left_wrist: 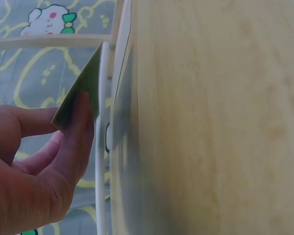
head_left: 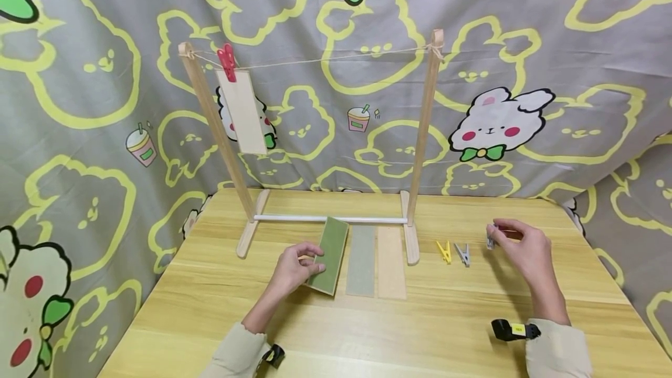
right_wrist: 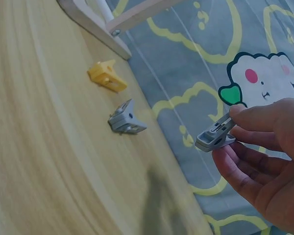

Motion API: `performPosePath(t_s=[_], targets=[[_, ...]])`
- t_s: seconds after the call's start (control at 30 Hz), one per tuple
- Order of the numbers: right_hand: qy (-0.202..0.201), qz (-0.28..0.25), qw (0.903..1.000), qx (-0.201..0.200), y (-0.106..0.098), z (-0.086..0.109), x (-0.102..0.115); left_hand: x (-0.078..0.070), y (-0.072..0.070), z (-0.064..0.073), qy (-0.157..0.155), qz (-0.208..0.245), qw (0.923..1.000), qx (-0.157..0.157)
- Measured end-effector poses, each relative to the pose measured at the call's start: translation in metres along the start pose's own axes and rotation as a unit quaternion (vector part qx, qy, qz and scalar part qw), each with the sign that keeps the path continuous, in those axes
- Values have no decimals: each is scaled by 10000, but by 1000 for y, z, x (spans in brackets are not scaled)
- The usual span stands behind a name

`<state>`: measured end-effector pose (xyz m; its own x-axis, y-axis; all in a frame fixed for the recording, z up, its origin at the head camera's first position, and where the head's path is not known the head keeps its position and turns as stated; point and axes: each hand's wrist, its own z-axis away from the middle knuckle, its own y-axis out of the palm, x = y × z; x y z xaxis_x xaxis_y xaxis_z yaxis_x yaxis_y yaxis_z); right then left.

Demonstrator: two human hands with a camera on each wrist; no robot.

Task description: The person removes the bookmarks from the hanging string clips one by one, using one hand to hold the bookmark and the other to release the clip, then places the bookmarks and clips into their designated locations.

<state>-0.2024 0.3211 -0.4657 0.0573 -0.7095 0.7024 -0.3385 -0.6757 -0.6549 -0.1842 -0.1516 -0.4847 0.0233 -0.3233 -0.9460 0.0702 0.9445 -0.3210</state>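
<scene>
My left hand point(head_left: 295, 268) pinches a green rectangular card point(head_left: 332, 258) by its left edge, tilted up off the table. In the left wrist view the thumb and fingers grip the card point(left_wrist: 83, 93) from both sides. A grey clothespin point(right_wrist: 216, 135) is pinched between the thumb and fingers of my right hand point(head_left: 525, 249), raised over the right of the table. Left of that hand lie a yellow clothespin point(head_left: 444, 252) and another grey clothespin point(head_left: 463, 255). A grey-green card point(head_left: 360, 261) and a beige card point(head_left: 391, 262) lie flat beside the green one.
Behind the cards stands a wooden rack with a left post point(head_left: 217, 127), a right post point(head_left: 425, 127) and a white bottom bar point(head_left: 331, 219). From its string point(head_left: 325, 60) a red clothespin point(head_left: 227, 63) hangs a cream card point(head_left: 242, 112). A patterned curtain point(head_left: 315, 162) backs the wooden table point(head_left: 409, 337).
</scene>
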Motion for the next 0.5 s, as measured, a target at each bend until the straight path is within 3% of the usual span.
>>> performPosePath(t_s=[0.3, 0.5], targets=[[156, 32, 9996, 252, 2, 0, -7, -2, 0, 0, -152, -345, 9991, 185], [228, 37, 9988, 427, 5, 1, -12, -3, 0, 1, -291, -285, 9981, 473]])
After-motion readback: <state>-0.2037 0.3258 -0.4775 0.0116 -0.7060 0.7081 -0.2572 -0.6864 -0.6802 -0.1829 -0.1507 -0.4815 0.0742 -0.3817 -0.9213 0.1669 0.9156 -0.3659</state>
